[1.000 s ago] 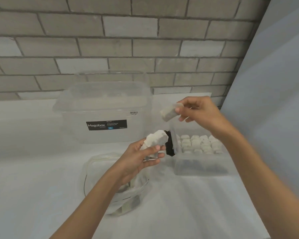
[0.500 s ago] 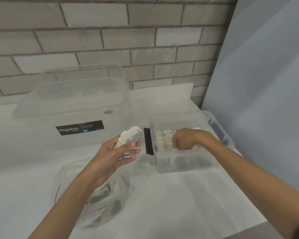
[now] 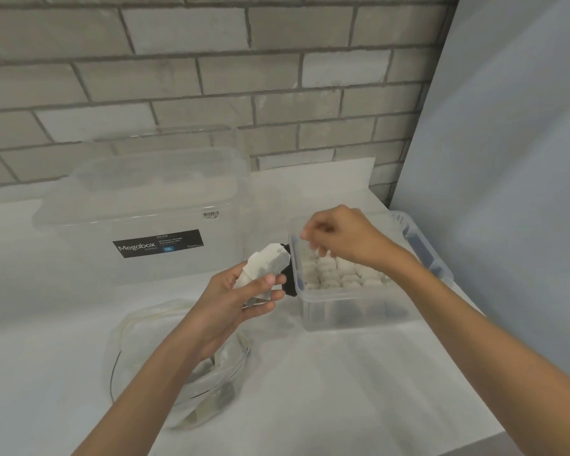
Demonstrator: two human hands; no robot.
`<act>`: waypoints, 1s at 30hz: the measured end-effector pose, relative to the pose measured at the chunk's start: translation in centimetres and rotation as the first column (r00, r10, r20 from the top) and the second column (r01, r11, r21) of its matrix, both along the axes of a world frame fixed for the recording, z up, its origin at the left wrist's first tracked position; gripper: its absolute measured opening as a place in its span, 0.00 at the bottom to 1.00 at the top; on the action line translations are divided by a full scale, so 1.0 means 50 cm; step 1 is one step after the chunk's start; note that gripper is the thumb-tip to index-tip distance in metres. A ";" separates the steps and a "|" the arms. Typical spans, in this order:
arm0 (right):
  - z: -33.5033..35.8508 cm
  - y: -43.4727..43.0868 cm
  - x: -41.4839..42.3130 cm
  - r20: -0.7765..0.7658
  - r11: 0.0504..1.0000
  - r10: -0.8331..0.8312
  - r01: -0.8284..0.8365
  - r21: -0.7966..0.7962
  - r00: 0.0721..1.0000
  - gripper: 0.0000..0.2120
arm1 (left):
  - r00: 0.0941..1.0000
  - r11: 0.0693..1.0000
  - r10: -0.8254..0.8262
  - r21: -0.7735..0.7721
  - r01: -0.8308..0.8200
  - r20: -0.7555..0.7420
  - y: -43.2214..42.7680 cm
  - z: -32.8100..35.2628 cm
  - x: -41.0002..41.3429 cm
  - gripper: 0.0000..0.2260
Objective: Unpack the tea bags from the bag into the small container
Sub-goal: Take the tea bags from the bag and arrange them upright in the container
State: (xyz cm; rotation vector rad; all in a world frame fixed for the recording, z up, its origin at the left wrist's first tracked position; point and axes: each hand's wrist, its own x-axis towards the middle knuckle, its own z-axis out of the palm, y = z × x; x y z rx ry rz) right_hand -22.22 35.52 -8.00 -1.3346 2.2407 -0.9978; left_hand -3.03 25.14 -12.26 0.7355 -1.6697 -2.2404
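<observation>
Two hands are up over the white counter (image 3: 343, 390), working side by side. The left hand (image 3: 234, 304) grips a small stack of white tea bags (image 3: 267, 260), thumb across the front and fingers curled behind, with the top of the stack poking up towards the black latch (image 3: 288, 274) of the small clear plastic container (image 3: 349, 319) just beside it. The right hand (image 3: 346, 238) hovers over that container's open top, fingers loosely bent and pointing down; it is blurred, but I can see nothing in it. Directly beneath it, rows of packed tea bags (image 3: 329, 273) stand close together and fill much of the container. A soft clear plastic bag (image 3: 152, 343) lies crumpled on the counter under the left forearm, with a few tea bags dimly visible through it. Behind the bag stands a large clear plastic storage box (image 3: 139, 199) with a dark "Megabox" label, set against the grey brick wall (image 3: 211, 77).
</observation>
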 end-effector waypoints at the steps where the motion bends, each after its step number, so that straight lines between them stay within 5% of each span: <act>1: 0.012 0.001 0.018 0.095 0.999 0.025 -0.022 -0.038 0.995 0.08 | 1.000 1.000 -0.004 -0.007 0.004 -0.004 0.004 0.001 -0.004 0.14; 6: 0.018 -0.001 0.049 0.219 0.994 0.113 -0.112 -0.019 0.969 0.04 | 1.000 1.000 -0.021 -0.019 0.021 -0.015 0.015 0.004 -0.017 0.13; 11: 0.042 0.022 -0.024 0.113 0.989 -0.093 0.105 -0.100 0.989 0.02 | 1.000 1.000 0.002 0.007 -0.002 -0.011 0.007 0.002 -0.009 0.12; 13: 0.034 0.029 -0.060 -0.027 0.992 -0.120 0.121 0.039 0.992 0.01 | 1.000 1.000 0.019 0.009 -0.019 -0.005 0.002 0.000 -0.004 0.12; 17: -0.049 -0.001 -0.066 -0.079 0.872 0.142 -0.087 0.481 0.987 0.03 | 0.999 0.999 0.036 0.007 -0.036 0.002 -0.001 0.001 0.001 0.11; 24: -0.149 -0.062 -0.042 -0.139 0.757 0.306 -0.153 0.635 0.942 0.10 | 0.999 0.996 0.051 0.068 -0.050 -0.004 -0.002 0.003 0.002 0.10; 27: -0.124 -0.052 -0.042 -0.122 0.813 0.235 -0.127 0.569 0.964 0.10 | 0.998 0.992 0.063 0.111 -0.061 -0.012 0.001 0.003 -0.001 0.10; 30: -0.059 -0.026 -0.036 -0.039 0.965 0.055 -0.043 0.259 0.998 0.06 | 0.997 0.988 0.062 0.142 -0.054 -0.053 0.013 0.007 -0.013 0.09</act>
